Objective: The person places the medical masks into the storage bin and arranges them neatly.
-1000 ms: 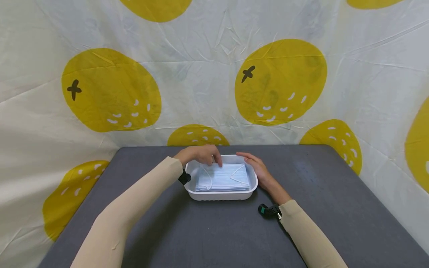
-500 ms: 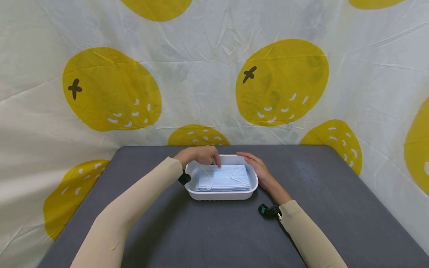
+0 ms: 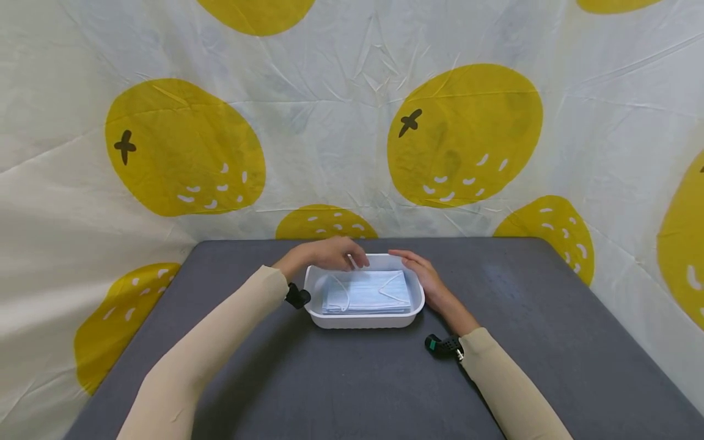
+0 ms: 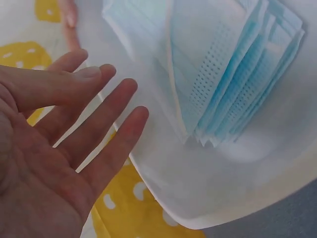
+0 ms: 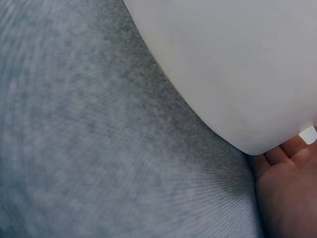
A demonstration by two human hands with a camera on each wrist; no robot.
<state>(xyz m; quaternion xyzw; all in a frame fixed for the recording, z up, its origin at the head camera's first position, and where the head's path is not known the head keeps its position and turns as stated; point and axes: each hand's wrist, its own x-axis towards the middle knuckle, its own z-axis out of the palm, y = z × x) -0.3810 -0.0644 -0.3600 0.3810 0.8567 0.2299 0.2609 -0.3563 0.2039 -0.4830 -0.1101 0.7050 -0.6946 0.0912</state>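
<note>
A white plastic tray (image 3: 363, 322) stands on the table with a stack of light blue face masks (image 3: 364, 292) lying flat inside. White ear loops lie across the top mask. Over the tray's back left part hovers my left hand (image 3: 332, 253), holding nothing. The left wrist view shows that left hand (image 4: 64, 134) with fingers spread and relaxed, apart from the masks (image 4: 208, 69). My right hand (image 3: 427, 282) rests against the tray's right side, fingers extended along the far right corner. In the right wrist view only part of the right hand (image 5: 290, 183) shows, beside the tray wall (image 5: 228, 74).
The dark grey table (image 3: 341, 385) extends around the tray on every side. Behind it hangs a white curtain (image 3: 324, 122) printed with yellow fruit. A black wrist strap (image 3: 297, 296) sits on the left wrist and another strap (image 3: 442, 346) on the right.
My left hand has lifted from the far edge of the mask stack, and its fingers have loosened. The left forearm has shifted slightly left. My right hand and the tray have stayed put.
</note>
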